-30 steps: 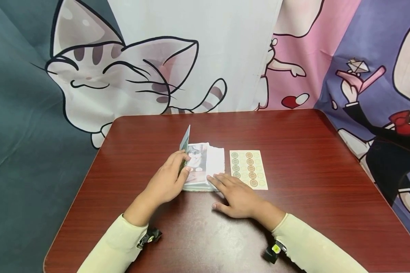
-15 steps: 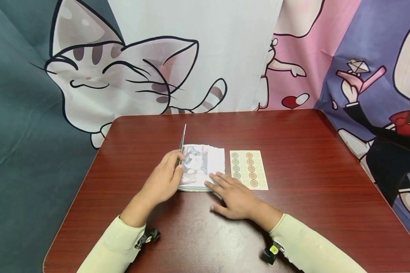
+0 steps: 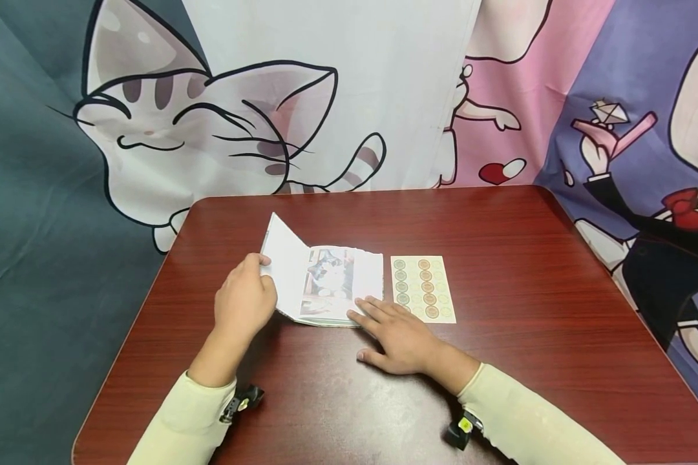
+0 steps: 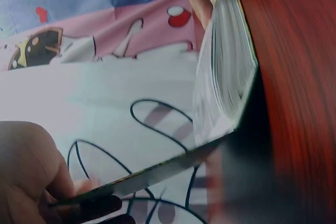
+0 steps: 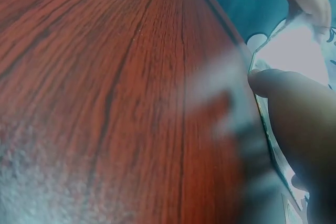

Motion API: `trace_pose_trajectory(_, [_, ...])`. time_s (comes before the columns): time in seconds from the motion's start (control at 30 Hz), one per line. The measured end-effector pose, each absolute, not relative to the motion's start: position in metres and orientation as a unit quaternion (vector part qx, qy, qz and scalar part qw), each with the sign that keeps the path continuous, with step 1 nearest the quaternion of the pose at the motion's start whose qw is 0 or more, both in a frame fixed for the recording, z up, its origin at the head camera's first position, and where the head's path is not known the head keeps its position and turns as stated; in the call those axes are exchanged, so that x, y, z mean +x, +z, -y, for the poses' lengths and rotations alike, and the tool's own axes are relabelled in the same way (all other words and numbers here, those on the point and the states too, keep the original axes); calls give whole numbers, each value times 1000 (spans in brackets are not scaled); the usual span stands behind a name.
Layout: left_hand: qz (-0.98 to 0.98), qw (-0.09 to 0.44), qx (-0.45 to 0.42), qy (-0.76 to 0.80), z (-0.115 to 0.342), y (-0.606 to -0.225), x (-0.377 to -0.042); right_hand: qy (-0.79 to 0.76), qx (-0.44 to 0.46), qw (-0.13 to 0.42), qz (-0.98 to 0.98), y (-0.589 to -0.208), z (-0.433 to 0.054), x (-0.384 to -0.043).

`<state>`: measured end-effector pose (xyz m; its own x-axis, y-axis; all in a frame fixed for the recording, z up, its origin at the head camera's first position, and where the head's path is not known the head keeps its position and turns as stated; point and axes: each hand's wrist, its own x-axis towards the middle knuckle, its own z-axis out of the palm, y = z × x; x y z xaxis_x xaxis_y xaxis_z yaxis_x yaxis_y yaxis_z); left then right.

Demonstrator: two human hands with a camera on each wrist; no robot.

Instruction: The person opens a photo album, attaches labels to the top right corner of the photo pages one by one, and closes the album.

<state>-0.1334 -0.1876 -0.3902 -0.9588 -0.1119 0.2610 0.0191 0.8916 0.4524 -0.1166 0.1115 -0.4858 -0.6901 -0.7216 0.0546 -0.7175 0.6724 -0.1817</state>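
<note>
Thick white-paged book (image 3: 327, 281) lies open on a glossy red-brown table (image 3: 500, 258), raised cover (image 3: 286, 268) pinched by the left hand (image 3: 245, 298).
The right hand (image 3: 398, 337), fingers spread at its page, hides a corner of a cream circle-printed sheet (image 3: 424, 284); cartoon-printed cloth (image 3: 413, 97) hangs behind.

Beyond the far edge of this red-brown table (image 3: 529, 284) hangs a cartoon cloth (image 3: 395, 58), a smiling cat (image 3: 151, 139) above the far left corner.

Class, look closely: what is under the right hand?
The right hand rests its fingers on the open book, covering the page's lower right part. In the head view it also hides a corner of the sheet with round marks; whether they touch is unclear.
</note>
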Motion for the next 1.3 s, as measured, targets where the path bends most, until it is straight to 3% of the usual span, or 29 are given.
trace_pose_trajectory(0.27, [977,43,85,-189,213,-401,-138,-88,-395,13,-915,-485,-114,-118])
trace_pose_trajectory(0.43, [983,-36,81,-161,222,-412,-141,-97,-397,17,-912,-483,-116,-118])
trace_pose_trajectory(0.77, [980,-122,63,-146,224,-427,-141,-101,-396,19,-912,-483,-120,-117])
trace_pose_trajectory(1.07, [981,-137,44,-132,223,-432,-141,-106,-398,14,-911,-482,-121,-116])
trace_pose_trajectory(1.3, [983,-117,37,-137,218,-433,-142,-113,-402,8,-909,-484,-122,-116])
